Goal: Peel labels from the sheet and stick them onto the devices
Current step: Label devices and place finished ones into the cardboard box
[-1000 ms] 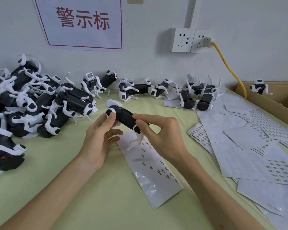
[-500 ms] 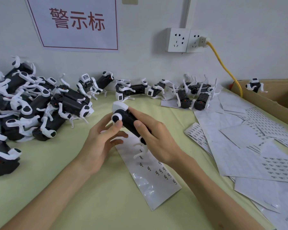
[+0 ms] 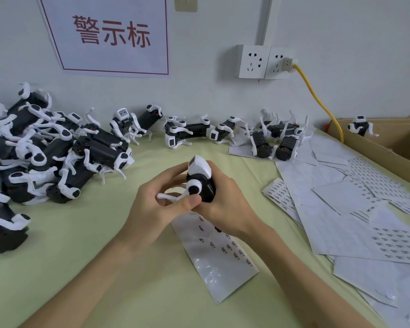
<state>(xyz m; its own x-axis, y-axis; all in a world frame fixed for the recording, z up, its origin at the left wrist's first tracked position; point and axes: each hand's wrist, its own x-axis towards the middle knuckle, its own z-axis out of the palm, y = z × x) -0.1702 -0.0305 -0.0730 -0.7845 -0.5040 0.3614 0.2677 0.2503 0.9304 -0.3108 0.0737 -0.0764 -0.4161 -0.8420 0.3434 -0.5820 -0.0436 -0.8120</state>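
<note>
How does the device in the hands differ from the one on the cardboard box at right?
The held device is above the table, gripped by the left hand and right hand. The box device stands alone on the cardboard box. The held device is tilted, one leg sticking out; the box device is upright on its legs. Both are black with white legs.

1. One black-bodied device (image 3: 202, 185) with a white head and white legs is gripped by the left hand (image 3: 149, 209) and the right hand (image 3: 230, 207), head end tilted up and away; one white leg is extended leftward.
2. The label sheet (image 3: 218, 263) is laid flat directly beneath both hands; small dark labels are seen in rows on its upper part.
3. At far left, further devices (image 3: 45, 150) are heaped; a row of devices (image 3: 192, 131) is set out at the back.
</note>
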